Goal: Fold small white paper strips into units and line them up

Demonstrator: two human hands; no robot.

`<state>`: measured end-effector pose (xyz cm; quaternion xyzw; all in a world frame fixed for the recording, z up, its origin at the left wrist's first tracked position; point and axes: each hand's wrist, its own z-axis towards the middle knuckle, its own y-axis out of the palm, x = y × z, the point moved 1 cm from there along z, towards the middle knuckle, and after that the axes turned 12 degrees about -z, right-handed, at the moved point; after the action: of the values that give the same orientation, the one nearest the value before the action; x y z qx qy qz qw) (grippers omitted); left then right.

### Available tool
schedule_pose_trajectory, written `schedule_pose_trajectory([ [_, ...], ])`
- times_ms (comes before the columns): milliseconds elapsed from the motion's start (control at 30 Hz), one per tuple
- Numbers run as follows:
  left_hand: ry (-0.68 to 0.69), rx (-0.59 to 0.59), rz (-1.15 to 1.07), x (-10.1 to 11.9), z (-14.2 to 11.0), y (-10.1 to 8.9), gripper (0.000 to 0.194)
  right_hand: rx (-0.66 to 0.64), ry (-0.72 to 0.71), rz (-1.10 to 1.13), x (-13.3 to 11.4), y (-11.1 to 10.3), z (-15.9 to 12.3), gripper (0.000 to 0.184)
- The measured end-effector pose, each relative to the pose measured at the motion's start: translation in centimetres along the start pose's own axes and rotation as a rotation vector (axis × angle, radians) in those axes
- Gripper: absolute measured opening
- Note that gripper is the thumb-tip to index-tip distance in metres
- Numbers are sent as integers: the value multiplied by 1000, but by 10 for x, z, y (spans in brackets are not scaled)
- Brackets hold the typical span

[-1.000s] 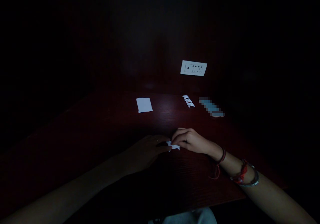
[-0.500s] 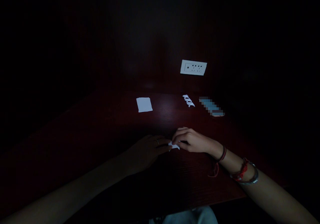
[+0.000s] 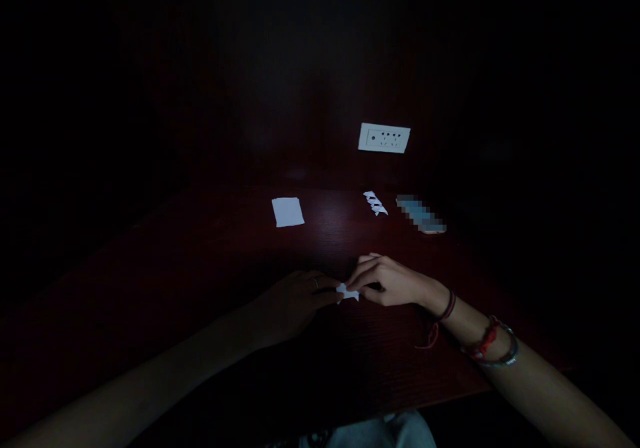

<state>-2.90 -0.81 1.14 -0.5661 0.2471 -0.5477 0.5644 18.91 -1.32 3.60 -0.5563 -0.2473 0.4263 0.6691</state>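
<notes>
A small folded piece of white paper (image 3: 349,293) lies on the dark red table between my hands. My left hand (image 3: 295,305), in shadow with a ring on one finger, grips the paper's left end with its fingertips. From the right, my right hand (image 3: 389,281) bends its fingers down onto the paper's upper right part, the thumb close beside it. The fingertips cover part of the paper's edges. Farther back are a stack of white paper squares (image 3: 288,213) and a short row of folded white paper pieces (image 3: 375,203).
A phone with a blurred-out screen (image 3: 420,215) lies right of the folded pieces. A white wall socket (image 3: 384,138) is set in the dark panel behind the table (image 3: 240,235). The table's front edge runs above my lap (image 3: 380,431). The surroundings are very dark.
My right hand's fingers have shifted slightly right on the folded paper, showing a little more of it. My left hand stays at its left end. The view has tilted slightly.
</notes>
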Motion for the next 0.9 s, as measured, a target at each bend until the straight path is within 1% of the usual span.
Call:
schedule_pose_trajectory([
  [267,-44,-29,-9,6,0,-3,46,18,18,74,6,3,-4,28],
  [433,-33,-2,-8,6,-3,-3,44,29,63,97,15,1,-12,26],
  [567,-37,20,-4,5,-7,-1,48,84,108,116,21,-2,-13,22],
  [667,-19,40,-1,2,-8,0,51,151,115,136,19,-4,-9,20],
  [733,11,62,-7,1,-7,1,54,156,116,118,16,-5,-5,19],
  [767,24,81,-14,1,-6,1,55,142,114,100,14,-6,-4,21],
  [900,35,145,-63,0,1,0,57,62,95,30,5,-7,2,41],
])
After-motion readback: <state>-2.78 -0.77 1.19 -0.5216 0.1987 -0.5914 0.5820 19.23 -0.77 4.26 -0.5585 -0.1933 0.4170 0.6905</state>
